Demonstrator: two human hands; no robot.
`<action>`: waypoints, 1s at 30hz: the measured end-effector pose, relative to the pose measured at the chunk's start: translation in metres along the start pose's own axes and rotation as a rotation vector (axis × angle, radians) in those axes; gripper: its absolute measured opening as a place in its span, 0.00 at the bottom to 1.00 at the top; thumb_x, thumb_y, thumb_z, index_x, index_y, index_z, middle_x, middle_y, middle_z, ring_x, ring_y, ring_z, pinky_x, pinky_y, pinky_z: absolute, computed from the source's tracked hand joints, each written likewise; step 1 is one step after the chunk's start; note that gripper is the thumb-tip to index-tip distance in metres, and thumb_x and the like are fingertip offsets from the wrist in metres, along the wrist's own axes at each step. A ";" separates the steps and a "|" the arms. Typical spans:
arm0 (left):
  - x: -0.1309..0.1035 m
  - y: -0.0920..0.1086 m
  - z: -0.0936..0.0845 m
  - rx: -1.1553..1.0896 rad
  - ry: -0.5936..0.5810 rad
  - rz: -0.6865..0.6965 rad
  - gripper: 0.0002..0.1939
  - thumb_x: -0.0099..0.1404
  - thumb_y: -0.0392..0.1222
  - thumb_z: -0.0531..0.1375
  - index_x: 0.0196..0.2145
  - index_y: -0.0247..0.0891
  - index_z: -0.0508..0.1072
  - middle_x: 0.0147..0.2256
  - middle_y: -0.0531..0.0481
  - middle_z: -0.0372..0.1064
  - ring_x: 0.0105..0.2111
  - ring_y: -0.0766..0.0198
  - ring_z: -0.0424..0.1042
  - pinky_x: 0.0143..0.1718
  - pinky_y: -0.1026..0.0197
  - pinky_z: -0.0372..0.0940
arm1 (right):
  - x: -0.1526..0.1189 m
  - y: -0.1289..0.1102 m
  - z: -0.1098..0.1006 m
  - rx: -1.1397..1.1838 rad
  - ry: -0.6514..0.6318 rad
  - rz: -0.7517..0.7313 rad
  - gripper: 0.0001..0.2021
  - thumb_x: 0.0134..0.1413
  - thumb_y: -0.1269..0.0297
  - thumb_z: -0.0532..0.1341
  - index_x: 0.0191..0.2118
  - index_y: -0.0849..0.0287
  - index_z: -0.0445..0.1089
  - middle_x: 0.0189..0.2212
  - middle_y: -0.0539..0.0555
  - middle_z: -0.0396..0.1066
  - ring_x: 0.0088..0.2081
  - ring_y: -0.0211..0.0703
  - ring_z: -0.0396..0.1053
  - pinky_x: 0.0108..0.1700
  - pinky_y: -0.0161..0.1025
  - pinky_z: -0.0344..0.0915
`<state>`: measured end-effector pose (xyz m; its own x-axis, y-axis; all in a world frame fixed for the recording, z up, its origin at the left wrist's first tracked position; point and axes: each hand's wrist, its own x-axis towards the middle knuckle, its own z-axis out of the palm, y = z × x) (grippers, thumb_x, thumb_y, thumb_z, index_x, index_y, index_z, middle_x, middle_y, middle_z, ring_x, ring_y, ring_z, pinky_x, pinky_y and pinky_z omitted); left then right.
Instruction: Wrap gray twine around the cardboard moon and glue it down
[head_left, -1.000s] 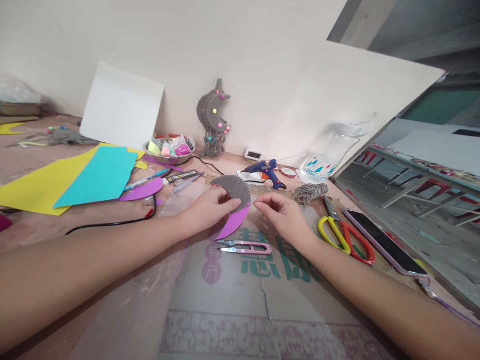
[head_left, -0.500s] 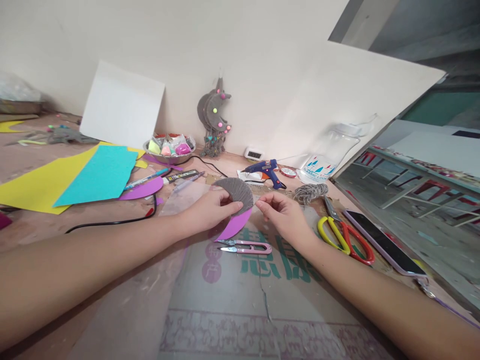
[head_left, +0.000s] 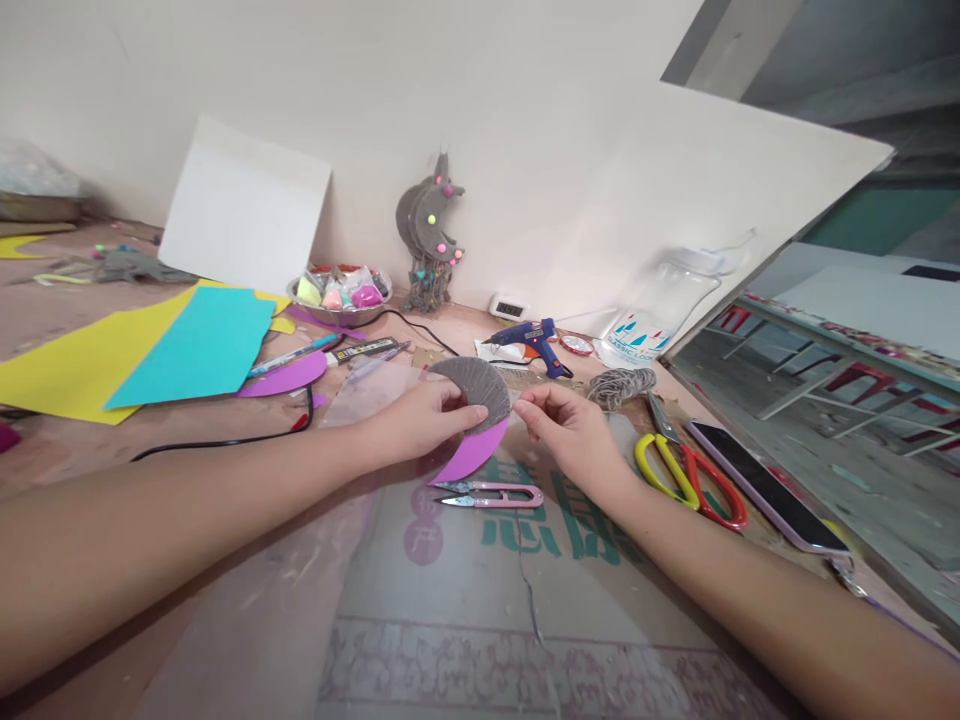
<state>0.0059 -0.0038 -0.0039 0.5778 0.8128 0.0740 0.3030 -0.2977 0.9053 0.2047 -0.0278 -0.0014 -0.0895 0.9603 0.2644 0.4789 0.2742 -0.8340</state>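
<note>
A purple crescent, partly wound with grey yarn, is held up by my left hand, thumb in front and fingers behind. The lower tip is bare purple. My right hand is just to the right of the crescent, its thumb and fingertips pinched on a thin grey strand that runs to the crescent's edge. A loose yarn tail lies on the mat below. Pink thread snips rest under the crescent's tip.
Yellow-and-red-handled scissors, a phone and a yarn bundle lie at right. Behind are a blue glue gun, a clear jug and a finished grey moon ornament. Turquoise sheet and a bowl are left.
The crescent has shifted very slightly right in my left hand. My right hand keeps its pinch beside it, almost unmoved.
</note>
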 end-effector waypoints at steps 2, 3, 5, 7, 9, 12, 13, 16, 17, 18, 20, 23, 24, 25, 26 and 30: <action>0.000 0.000 0.000 -0.012 -0.007 0.002 0.15 0.59 0.50 0.51 0.22 0.36 0.62 0.19 0.55 0.59 0.18 0.71 0.58 0.19 0.66 0.50 | 0.000 -0.001 0.000 -0.008 0.002 -0.004 0.11 0.50 0.56 0.59 0.30 0.60 0.64 0.19 0.45 0.59 0.21 0.31 0.55 0.24 0.32 0.54; 0.000 0.001 -0.001 -0.018 -0.008 0.008 0.15 0.59 0.50 0.52 0.22 0.36 0.62 0.19 0.55 0.59 0.18 0.71 0.58 0.19 0.66 0.51 | -0.001 -0.002 0.000 -0.013 0.004 -0.007 0.11 0.50 0.56 0.59 0.30 0.60 0.64 0.19 0.45 0.59 0.21 0.31 0.55 0.24 0.32 0.54; 0.000 0.001 -0.001 -0.049 -0.017 0.012 0.15 0.59 0.50 0.52 0.22 0.36 0.62 0.19 0.55 0.58 0.18 0.71 0.58 0.19 0.66 0.50 | -0.001 -0.003 0.000 -0.020 0.009 -0.018 0.11 0.50 0.56 0.59 0.29 0.60 0.64 0.19 0.45 0.59 0.21 0.31 0.55 0.24 0.32 0.53; 0.000 0.001 -0.001 -0.094 -0.028 0.015 0.15 0.58 0.50 0.53 0.22 0.36 0.62 0.19 0.56 0.58 0.18 0.71 0.57 0.19 0.66 0.50 | -0.001 -0.003 0.000 -0.030 0.012 -0.027 0.11 0.50 0.57 0.59 0.29 0.60 0.64 0.19 0.45 0.58 0.21 0.31 0.54 0.24 0.32 0.53; -0.001 0.001 -0.001 -0.124 -0.036 0.022 0.15 0.58 0.50 0.53 0.22 0.35 0.63 0.18 0.56 0.57 0.18 0.71 0.56 0.19 0.66 0.50 | -0.001 -0.003 0.000 -0.039 0.014 -0.033 0.11 0.50 0.57 0.59 0.29 0.60 0.64 0.19 0.45 0.58 0.21 0.32 0.54 0.24 0.32 0.53; -0.001 0.000 -0.001 -0.145 -0.033 0.013 0.15 0.58 0.51 0.54 0.23 0.35 0.63 0.18 0.56 0.57 0.17 0.71 0.56 0.19 0.66 0.49 | 0.001 -0.001 -0.001 -0.074 0.007 -0.061 0.10 0.51 0.57 0.58 0.30 0.60 0.66 0.22 0.47 0.62 0.23 0.33 0.57 0.26 0.33 0.56; -0.001 0.000 0.000 -0.162 -0.027 0.001 0.15 0.58 0.51 0.54 0.24 0.35 0.63 0.18 0.56 0.57 0.17 0.71 0.56 0.19 0.66 0.49 | 0.001 -0.001 -0.001 -0.092 0.001 -0.076 0.10 0.52 0.57 0.57 0.32 0.60 0.67 0.23 0.48 0.64 0.24 0.34 0.59 0.28 0.33 0.57; 0.000 -0.001 0.000 -0.257 0.006 -0.031 0.16 0.58 0.52 0.54 0.24 0.35 0.62 0.18 0.57 0.55 0.17 0.72 0.54 0.19 0.67 0.48 | 0.002 -0.001 -0.003 -0.102 -0.002 -0.099 0.12 0.53 0.56 0.55 0.36 0.59 0.69 0.26 0.51 0.66 0.27 0.36 0.61 0.31 0.35 0.60; 0.000 -0.002 0.000 -0.296 0.013 -0.038 0.16 0.58 0.52 0.54 0.24 0.35 0.62 0.18 0.57 0.54 0.17 0.73 0.54 0.19 0.67 0.48 | 0.002 -0.001 -0.003 -0.082 -0.002 -0.091 0.13 0.54 0.56 0.55 0.38 0.59 0.69 0.26 0.51 0.66 0.27 0.36 0.62 0.32 0.35 0.61; 0.000 -0.003 0.000 -0.329 0.017 -0.044 0.16 0.58 0.52 0.55 0.25 0.35 0.62 0.18 0.58 0.54 0.17 0.73 0.53 0.19 0.67 0.48 | 0.002 -0.001 -0.003 -0.053 -0.007 -0.077 0.14 0.54 0.56 0.55 0.39 0.59 0.69 0.26 0.51 0.67 0.26 0.36 0.62 0.32 0.36 0.61; 0.001 -0.004 0.000 -0.373 0.014 -0.051 0.16 0.58 0.52 0.55 0.25 0.35 0.62 0.18 0.58 0.53 0.17 0.74 0.52 0.18 0.68 0.47 | 0.001 -0.002 -0.003 0.009 -0.034 -0.050 0.15 0.54 0.56 0.55 0.42 0.59 0.68 0.26 0.51 0.67 0.25 0.36 0.62 0.32 0.36 0.62; 0.000 -0.005 0.000 -0.392 0.009 -0.067 0.16 0.58 0.52 0.55 0.25 0.36 0.61 0.17 0.58 0.53 0.16 0.74 0.52 0.17 0.68 0.46 | -0.001 -0.003 -0.001 0.068 -0.089 -0.041 0.15 0.54 0.57 0.56 0.45 0.58 0.66 0.26 0.50 0.69 0.24 0.34 0.63 0.31 0.36 0.63; 0.000 -0.005 0.000 -0.397 0.011 -0.073 0.16 0.58 0.52 0.55 0.24 0.37 0.60 0.17 0.59 0.52 0.15 0.74 0.51 0.17 0.68 0.46 | -0.002 -0.004 0.000 0.072 -0.100 -0.045 0.15 0.53 0.57 0.56 0.45 0.57 0.66 0.27 0.50 0.69 0.24 0.34 0.63 0.30 0.36 0.63; 0.000 -0.005 0.000 -0.406 0.014 -0.079 0.16 0.58 0.52 0.55 0.24 0.37 0.59 0.16 0.59 0.52 0.15 0.74 0.51 0.16 0.68 0.45 | -0.003 -0.005 0.000 0.064 -0.107 -0.053 0.14 0.52 0.58 0.57 0.44 0.58 0.67 0.28 0.50 0.70 0.24 0.34 0.64 0.31 0.35 0.63; -0.001 -0.005 0.000 -0.422 0.018 -0.082 0.16 0.58 0.52 0.55 0.23 0.37 0.58 0.16 0.59 0.51 0.14 0.75 0.50 0.16 0.67 0.44 | -0.003 -0.006 0.001 0.042 -0.111 -0.063 0.13 0.52 0.58 0.57 0.41 0.58 0.68 0.29 0.51 0.70 0.26 0.35 0.65 0.32 0.35 0.63; 0.000 -0.004 0.001 -0.509 0.039 -0.063 0.19 0.58 0.53 0.56 0.20 0.38 0.55 0.15 0.59 0.51 0.14 0.75 0.49 0.16 0.67 0.45 | -0.003 -0.011 0.001 -0.082 -0.162 -0.085 0.10 0.50 0.59 0.59 0.33 0.60 0.71 0.31 0.53 0.72 0.34 0.40 0.67 0.38 0.37 0.63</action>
<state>0.0054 -0.0033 -0.0085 0.5389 0.8422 0.0193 -0.0764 0.0261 0.9967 0.1985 -0.0336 0.0066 -0.2685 0.9316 0.2449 0.5325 0.3554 -0.7682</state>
